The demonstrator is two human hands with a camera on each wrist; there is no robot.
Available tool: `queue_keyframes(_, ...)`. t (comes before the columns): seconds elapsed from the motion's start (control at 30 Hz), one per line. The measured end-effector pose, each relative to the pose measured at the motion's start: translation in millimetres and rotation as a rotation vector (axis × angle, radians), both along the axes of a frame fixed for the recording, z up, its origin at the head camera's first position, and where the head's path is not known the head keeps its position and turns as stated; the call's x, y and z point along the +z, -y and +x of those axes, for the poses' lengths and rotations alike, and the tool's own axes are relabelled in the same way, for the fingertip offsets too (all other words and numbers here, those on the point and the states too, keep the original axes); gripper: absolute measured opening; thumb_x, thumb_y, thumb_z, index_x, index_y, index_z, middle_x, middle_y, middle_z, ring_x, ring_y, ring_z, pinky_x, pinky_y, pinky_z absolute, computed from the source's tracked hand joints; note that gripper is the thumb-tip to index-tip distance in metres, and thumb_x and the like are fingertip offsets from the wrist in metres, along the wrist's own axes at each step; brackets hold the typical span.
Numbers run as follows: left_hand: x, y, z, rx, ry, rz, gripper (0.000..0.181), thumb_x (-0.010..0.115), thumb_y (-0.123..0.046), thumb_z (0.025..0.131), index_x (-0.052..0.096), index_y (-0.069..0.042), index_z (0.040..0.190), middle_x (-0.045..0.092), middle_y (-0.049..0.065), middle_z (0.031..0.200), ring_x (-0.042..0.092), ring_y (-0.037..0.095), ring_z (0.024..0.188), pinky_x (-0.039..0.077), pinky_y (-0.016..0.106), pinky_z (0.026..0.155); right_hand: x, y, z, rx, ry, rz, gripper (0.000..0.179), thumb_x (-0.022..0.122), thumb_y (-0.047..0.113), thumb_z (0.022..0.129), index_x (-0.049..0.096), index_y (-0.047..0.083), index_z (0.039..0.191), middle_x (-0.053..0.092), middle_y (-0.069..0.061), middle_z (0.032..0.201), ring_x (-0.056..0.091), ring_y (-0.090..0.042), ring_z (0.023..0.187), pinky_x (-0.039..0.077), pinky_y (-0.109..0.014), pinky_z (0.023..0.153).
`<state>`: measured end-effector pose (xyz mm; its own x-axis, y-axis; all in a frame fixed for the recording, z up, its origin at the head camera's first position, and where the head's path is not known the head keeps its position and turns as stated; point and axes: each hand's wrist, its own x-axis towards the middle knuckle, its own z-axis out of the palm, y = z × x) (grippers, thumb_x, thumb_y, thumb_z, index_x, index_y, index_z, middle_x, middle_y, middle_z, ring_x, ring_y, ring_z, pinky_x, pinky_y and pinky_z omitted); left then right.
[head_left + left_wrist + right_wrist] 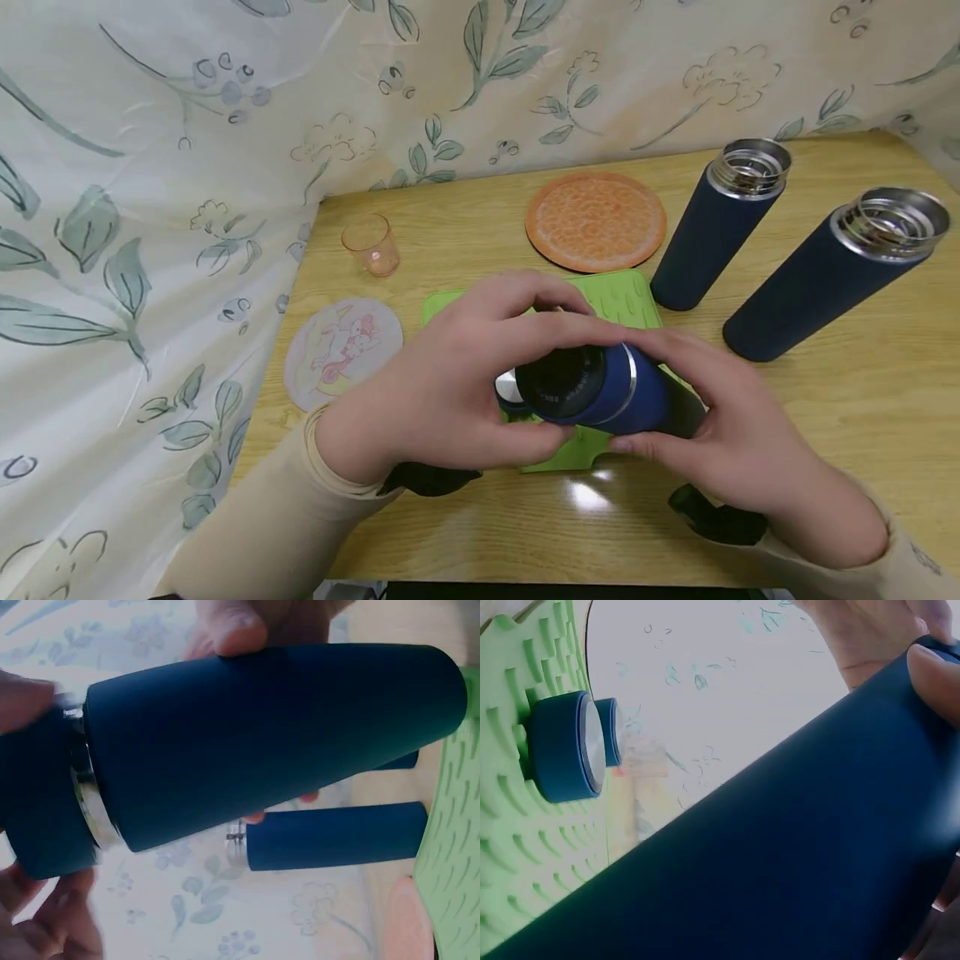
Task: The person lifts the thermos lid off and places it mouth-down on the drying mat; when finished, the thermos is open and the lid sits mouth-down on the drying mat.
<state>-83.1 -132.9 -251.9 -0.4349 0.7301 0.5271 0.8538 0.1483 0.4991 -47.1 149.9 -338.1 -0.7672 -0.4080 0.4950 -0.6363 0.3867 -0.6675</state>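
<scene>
A dark blue thermos flask (645,392) is held tilted above the green mat, its cap (562,383) toward the left. My left hand (450,375) grips the cap between thumb and fingers. The right hand (742,425) holds the flask's body, thumb along the near side. In the left wrist view a silver band shows between the cap and the flask body (262,735); whether the cap is still threaded on I cannot tell. Two blue caps with silver tops, a nearer cap (559,750) and a farther cap (613,731), stand on the green mat (510,817) in the right wrist view.
Two uncapped blue flasks, one flask (716,233) farther back and another flask (825,279) to its right, stand upright. An orange round mat (596,218) lies behind the green one. On the left are a small orange-tinted glass (372,246) and a round picture coaster (345,350).
</scene>
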Motion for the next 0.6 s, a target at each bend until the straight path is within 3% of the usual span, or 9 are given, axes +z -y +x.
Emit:
queue_keyframes(0.07,-0.5,-0.2,0.1,0.033,0.023,0.057,0.065,0.094,-0.018,0.080,0.070,-0.002,0.137,0.065,0.011,0.130,0.062,0.015,0.119,0.059,0.025,0.095,0.4,-4,3.4,-0.013,-0.005,-0.011,0.107,0.108,0.004,0.053,0.067,0.009,0.151,0.071,0.006,0.144,0.063,-0.002,0.130,0.047,-0.010,0.107)
queue_keyframes(0.13,-0.5,0.4,-1.5,0.100,0.037,0.093,0.069,0.097,-0.020,0.077,0.069,-0.002,0.137,0.067,0.010,0.128,0.061,0.014,0.116,0.059,0.025,0.089,-0.3,-9,5.5,-0.026,-0.010,-0.063,0.098,0.110,0.017,0.061,0.067,0.003,0.149,0.072,0.004,0.144,0.065,-0.005,0.130,0.049,-0.012,0.108)
queue_keyframes(0.23,-2.5,1.6,-9.0,0.224,0.041,0.080,0.070,0.099,-0.026,0.078,0.069,-0.005,0.138,0.070,0.007,0.127,0.061,0.014,0.114,0.058,0.029,0.086,-5.4,-19,9.4,-0.040,0.024,-0.276,0.090,0.107,0.022,0.071,0.064,-0.011,0.144,0.074,-0.005,0.142,0.068,-0.013,0.128,0.051,-0.016,0.108)
queue_keyframes(0.3,-7.1,0.9,-17.0,0.291,0.054,0.036,0.070,0.099,-0.029,0.079,0.070,-0.007,0.140,0.070,0.006,0.128,0.061,0.015,0.115,0.057,0.032,0.087,-9.0,-27,13.0,-0.052,0.072,-0.475,0.085,0.103,0.006,0.075,0.059,-0.020,0.143,0.073,-0.015,0.141,0.069,-0.020,0.128,0.052,-0.021,0.108)
queue_keyframes(0.37,-13.8,-0.7,-26.2,0.345,0.082,-0.016,0.071,0.098,-0.031,0.082,0.070,-0.010,0.143,0.069,0.006,0.132,0.061,0.015,0.118,0.058,0.033,0.089,-12.9,-35,17.2,-0.078,0.108,-0.677,0.089,0.096,-0.022,0.064,0.054,-0.025,0.143,0.071,-0.023,0.141,0.068,-0.026,0.128,0.052,-0.024,0.109)
queue_keyframes(0.43,-20.3,-3.6,-35.3,0.393,0.119,-0.085,0.072,0.098,-0.033,0.084,0.069,-0.013,0.147,0.067,0.004,0.136,0.060,0.015,0.119,0.058,0.033,0.092,-16.6,-43,21.0,-0.139,0.129,-0.825,0.097,0.083,-0.040,0.056,0.051,-0.024,0.146,0.067,-0.027,0.145,0.064,-0.031,0.134,0.052,-0.025,0.111)
queue_keyframes(0.53,-28.9,-8.7,-49.9,0.448,0.159,-0.222,0.072,0.095,-0.033,0.087,0.066,-0.018,0.152,0.065,0.001,0.140,0.059,0.015,0.124,0.055,0.035,0.101,-26.8,-57,23.2,-0.217,0.098,-0.993,0.101,0.073,-0.045,0.057,0.047,-0.019,0.151,0.056,-0.029,0.154,0.054,-0.034,0.143,0.048,-0.029,0.117)
queue_keyframes(0.6,-33.6,-12.8,-60.4,0.462,0.177,-0.322,0.070,0.092,-0.028,0.090,0.064,-0.020,0.153,0.063,0.000,0.143,0.059,0.016,0.127,0.053,0.036,0.107,-34.1,-66,25.1,-0.270,0.089,-1.078,0.098,0.065,-0.044,0.065,0.046,-0.013,0.156,0.048,-0.027,0.161,0.046,-0.032,0.148,0.044,-0.029,0.121)
